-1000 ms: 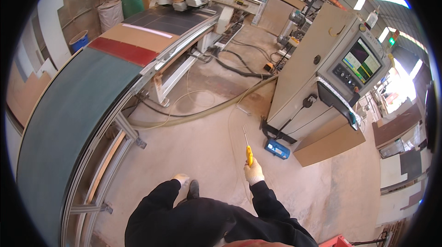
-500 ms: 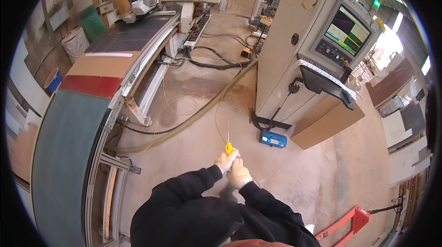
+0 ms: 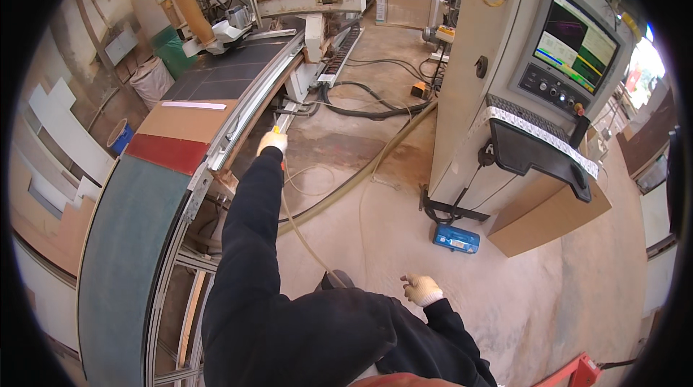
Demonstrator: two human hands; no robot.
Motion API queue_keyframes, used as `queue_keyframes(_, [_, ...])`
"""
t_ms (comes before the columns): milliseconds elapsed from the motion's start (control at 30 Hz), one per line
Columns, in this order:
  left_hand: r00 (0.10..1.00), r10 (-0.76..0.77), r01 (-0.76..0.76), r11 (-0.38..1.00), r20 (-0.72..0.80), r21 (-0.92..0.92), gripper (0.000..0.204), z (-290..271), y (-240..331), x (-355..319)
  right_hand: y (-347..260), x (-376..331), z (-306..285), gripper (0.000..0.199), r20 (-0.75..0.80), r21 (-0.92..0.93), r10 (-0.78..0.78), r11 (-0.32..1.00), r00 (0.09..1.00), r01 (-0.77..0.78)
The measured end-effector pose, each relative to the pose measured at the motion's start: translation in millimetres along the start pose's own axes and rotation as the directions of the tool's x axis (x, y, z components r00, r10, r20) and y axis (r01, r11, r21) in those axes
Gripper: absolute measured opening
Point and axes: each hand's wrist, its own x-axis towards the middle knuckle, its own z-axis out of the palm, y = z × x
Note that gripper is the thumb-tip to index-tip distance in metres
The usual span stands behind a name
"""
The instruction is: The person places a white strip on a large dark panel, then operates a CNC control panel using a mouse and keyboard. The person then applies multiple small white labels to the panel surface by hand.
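Observation:
My left arm stretches forward to the long machine table (image 3: pixel 144 192). My gloved left hand (image 3: pixel 272 143) is closed round a yellow air blow gun (image 3: pixel 276 129). Only its yellow top shows above the glove, with a little orange below. From under the hand a thin pale hose (image 3: pixel 307 244) runs down toward my body. My gloved right hand (image 3: pixel 422 290) hangs low at my right side, empty, its fingers loosely bent and apart. Whether the gun touches the machine rail cannot be made out.
A control cabinet (image 3: pixel 462 127) with a lit screen (image 3: pixel 574 40) stands at right. Beside it are a blue toolbox (image 3: pixel 456 239) and a cardboard box (image 3: pixel 534 217). A thick hose (image 3: pixel 368 170) crosses the floor. A red pallet-jack handle (image 3: pixel 577 371) shows at lower right.
Both hands were together in front of me at the blow gun. The left has carried it forward and left to the machine; the right has come away to the right. The view has shifted.

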Motion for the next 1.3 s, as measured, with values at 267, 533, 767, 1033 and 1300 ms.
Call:
queue_keyframes(267, [0.992, -0.099, 0.107, 0.988, -0.073, 0.115, 0.047, 0, 29, 113, 15, 61, -11, 0.035, -0.112, -0.136, -0.128, 0.984, 0.985, 0.113])
queue_keyframes(533, [0.973, -0.222, 0.225, 0.973, -0.069, 0.044, 0.044, -13, 62, 238, -24, 140, -83, 0.043, -0.138, -0.257, 0.026, 0.964, 0.99, -0.061])
queue_keyframes(767, [0.944, -0.315, 0.314, 0.949, -0.101, -0.033, 0.042, -33, 49, 309, -91, 214, -123, 0.05, -0.069, -0.329, 0.037, 0.942, 0.997, -0.058])
queue_keyframes(1033, [0.963, -0.242, 0.268, 0.913, 0.119, -0.309, 0.038, -12, 15, 349, -150, 233, -152, 0.053, 0.027, -0.466, 0.068, 0.883, 0.997, -0.047])
queue_keyframes(1300, [0.949, -0.041, 0.232, 0.76, 0.313, -0.606, 0.032, 3, 48, 324, -165, 264, -168, 0.055, 0.086, -0.573, 0.007, 0.819, 0.996, 0.044])
